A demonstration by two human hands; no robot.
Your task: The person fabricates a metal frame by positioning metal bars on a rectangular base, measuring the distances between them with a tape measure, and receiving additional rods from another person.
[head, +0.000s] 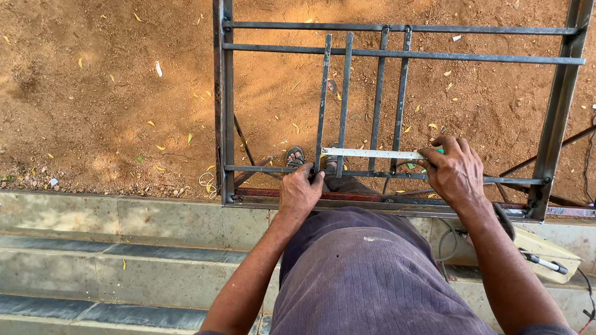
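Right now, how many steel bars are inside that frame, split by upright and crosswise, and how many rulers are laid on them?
Upright bars: 4
Crosswise bars: 3
Rulers: 1
Total: 8
The left hand rests at the lower crosswise bar; the right hand holds the ruler's end.

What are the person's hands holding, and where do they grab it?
A flat pale metal strip lies across the upright bars. The left hand presses its left end, and the right hand pinches its right end.
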